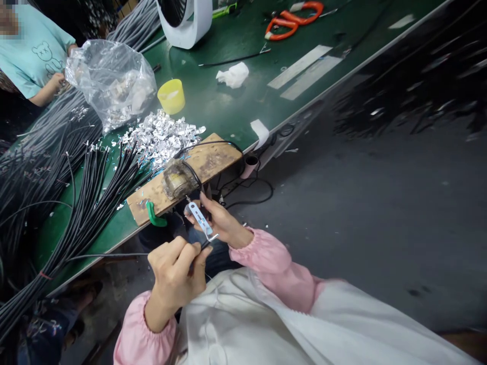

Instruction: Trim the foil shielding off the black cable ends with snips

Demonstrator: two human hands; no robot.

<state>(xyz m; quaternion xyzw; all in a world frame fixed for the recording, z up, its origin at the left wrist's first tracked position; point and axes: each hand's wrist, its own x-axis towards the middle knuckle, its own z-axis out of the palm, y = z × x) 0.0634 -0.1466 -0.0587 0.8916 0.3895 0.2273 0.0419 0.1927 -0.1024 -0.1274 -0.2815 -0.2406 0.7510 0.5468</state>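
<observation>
My left hand is closed on the end of a black cable, whose bared, silvery wires stick out beyond the fingertips. Those wires meet the lower end of a light slotted metal strip. The strip's upper end lies at the thin shaft of a small motor, which is wrapped in cloudy tape. My right hand is curled around the strip, thumb on the right and fingers partly hidden behind it. Under the motor is a wooden board at the table edge, with a green clamp-like handle beside it.
Bundled black cables cover the left of the green table. Foil scraps, a plastic bag, a yellow tub, orange-handled scissors and a white fan lie beyond. Another person works at far left.
</observation>
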